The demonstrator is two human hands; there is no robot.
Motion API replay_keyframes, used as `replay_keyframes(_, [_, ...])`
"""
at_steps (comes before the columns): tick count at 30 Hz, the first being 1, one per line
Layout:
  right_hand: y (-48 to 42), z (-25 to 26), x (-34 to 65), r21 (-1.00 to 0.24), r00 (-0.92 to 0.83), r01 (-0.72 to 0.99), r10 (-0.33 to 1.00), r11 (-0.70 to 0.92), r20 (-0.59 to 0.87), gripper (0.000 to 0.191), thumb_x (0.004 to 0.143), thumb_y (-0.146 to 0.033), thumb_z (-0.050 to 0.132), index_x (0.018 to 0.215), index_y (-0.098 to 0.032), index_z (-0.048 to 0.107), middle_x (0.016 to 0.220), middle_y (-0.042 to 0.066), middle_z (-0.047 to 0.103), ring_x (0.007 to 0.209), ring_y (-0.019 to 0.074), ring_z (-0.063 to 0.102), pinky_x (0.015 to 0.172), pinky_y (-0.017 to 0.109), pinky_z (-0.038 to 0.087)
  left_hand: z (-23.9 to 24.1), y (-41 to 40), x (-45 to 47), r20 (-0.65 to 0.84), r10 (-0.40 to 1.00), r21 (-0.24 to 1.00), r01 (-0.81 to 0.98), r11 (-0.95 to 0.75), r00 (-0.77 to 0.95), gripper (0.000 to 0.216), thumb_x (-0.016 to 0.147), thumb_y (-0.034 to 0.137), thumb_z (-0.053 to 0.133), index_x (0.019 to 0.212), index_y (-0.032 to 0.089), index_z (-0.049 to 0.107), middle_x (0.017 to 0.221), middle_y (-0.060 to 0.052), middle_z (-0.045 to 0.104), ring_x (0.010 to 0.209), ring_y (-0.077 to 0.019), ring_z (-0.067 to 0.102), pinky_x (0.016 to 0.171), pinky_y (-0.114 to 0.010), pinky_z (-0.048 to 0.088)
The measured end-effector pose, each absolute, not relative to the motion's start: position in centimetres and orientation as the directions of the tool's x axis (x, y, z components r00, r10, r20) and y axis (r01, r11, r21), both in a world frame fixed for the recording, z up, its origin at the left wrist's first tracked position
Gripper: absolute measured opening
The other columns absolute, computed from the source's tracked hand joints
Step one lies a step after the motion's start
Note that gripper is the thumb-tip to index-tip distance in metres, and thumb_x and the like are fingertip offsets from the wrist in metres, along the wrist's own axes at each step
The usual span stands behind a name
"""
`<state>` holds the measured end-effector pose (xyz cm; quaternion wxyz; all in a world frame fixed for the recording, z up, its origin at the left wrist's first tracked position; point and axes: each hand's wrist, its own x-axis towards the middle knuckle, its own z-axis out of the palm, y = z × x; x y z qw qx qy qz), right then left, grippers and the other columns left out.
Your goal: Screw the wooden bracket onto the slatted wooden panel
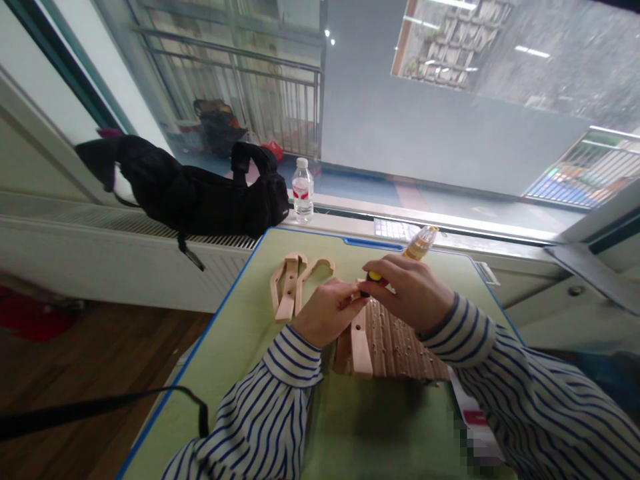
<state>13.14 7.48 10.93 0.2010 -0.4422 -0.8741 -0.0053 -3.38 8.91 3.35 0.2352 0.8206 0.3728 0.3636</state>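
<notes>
Green desk top (pixel 240 360) with a blue rim fills the near view, pushed up against a window sill. Nearest lies a white paper slip (pixel 470 413) with a red band — its print is blurred and cannot be read. Past it a slatted wooden panel (pixel 400 347) lies flat, and both hands meet at its far edge. The left hand (pixel 327 317) pinches a small part against the panel's end rail, fingers drawn narrow. The right hand (pixel 410 290) is wrapped around a screwdriver with a yellow-and-black handle (pixel 373 279), tip hidden. Left of the hands rest curved wooden pieces (pixel 295 287). Behind, an amber bottle (pixel 420 243) lies tipped — then a water bottle (pixel 303 190) with a red-and-white label, too small to read, beside a black bag (pixel 200 193).
</notes>
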Motion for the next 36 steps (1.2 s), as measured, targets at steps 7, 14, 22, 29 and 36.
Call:
replay_keyframes(7, [7.7, 11.0, 13.1, -0.183, -0.505, 0.796, 0.8, 0.577, 0.323, 0.034, 0.087, -0.04, 0.044, 0.103, -0.014, 0.059, 0.087, 0.007, 0.063, 0.077, 0.0162, 0.057, 0.073, 0.029, 0.043, 3.1, 9.0, -3.3, 0.431, 0.811, 0.655, 0.481, -0.583, 0.396, 0.015, 0.078, 0.031, 0.062, 0.087, 0.02, 0.066, 0.065, 0.002, 0.055, 0.063, -0.0117, 0.051, 0.058, -0.023, 0.039])
replay_keyframes(14, [7.7, 12.1, 14.0, -0.194, -0.614, 0.727, 0.75, 0.659, 0.245, 0.037, 0.084, -0.031, 0.047, 0.118, -0.016, 0.051, 0.104, 0.008, 0.061, 0.092, 0.0175, 0.057, 0.079, 0.031, 0.044, 3.0, 9.0, -3.3, 0.421, 0.819, 0.69, 0.448, -0.568, 0.39, 0.019, 0.08, 0.029, 0.061, 0.096, 0.021, 0.067, 0.069, 0.001, 0.057, 0.064, -0.0113, 0.052, 0.061, -0.023, 0.041])
replay_keyframes(22, [8.2, 12.7, 14.4, -0.16, -0.668, 0.702, 0.72, 0.694, 0.19, 0.029, 0.088, -0.031, 0.043, 0.105, -0.014, 0.059, 0.093, 0.008, 0.064, 0.085, 0.0165, 0.058, 0.075, 0.028, 0.044, 3.0, 8.9, -3.2, 0.417, 0.799, 0.688, 0.423, -0.589, 0.434, 0.018, 0.083, 0.029, 0.058, 0.096, 0.021, 0.066, 0.07, 0.0, 0.056, 0.066, -0.0116, 0.051, 0.063, -0.024, 0.04])
replay_keyframes(29, [8.2, 13.3, 14.2, -0.104, -0.669, 0.724, 0.731, 0.682, 0.134, 0.03, 0.088, -0.034, 0.043, 0.1, -0.014, 0.06, 0.085, 0.008, 0.064, 0.077, 0.0161, 0.058, 0.067, 0.027, 0.042, 2.7, 8.9, -3.1, 0.412, 0.782, 0.696, 0.393, -0.601, 0.467, 0.02, 0.085, 0.029, 0.054, 0.101, 0.021, 0.065, 0.073, -0.001, 0.059, 0.071, -0.0135, 0.052, 0.066, -0.025, 0.041])
replay_keyframes(36, [8.1, 13.2, 14.0, -0.065, -0.657, 0.742, 0.743, 0.668, 0.127, 0.031, 0.088, -0.037, 0.042, 0.098, -0.013, 0.06, 0.082, 0.008, 0.064, 0.075, 0.016, 0.057, 0.066, 0.027, 0.04, 2.9, 8.9, -3.1, 0.42, 0.764, 0.7, 0.36, -0.616, 0.491, 0.019, 0.087, 0.023, 0.052, 0.101, 0.02, 0.064, 0.076, 0.0, 0.061, 0.075, -0.0131, 0.052, 0.07, -0.024, 0.04])
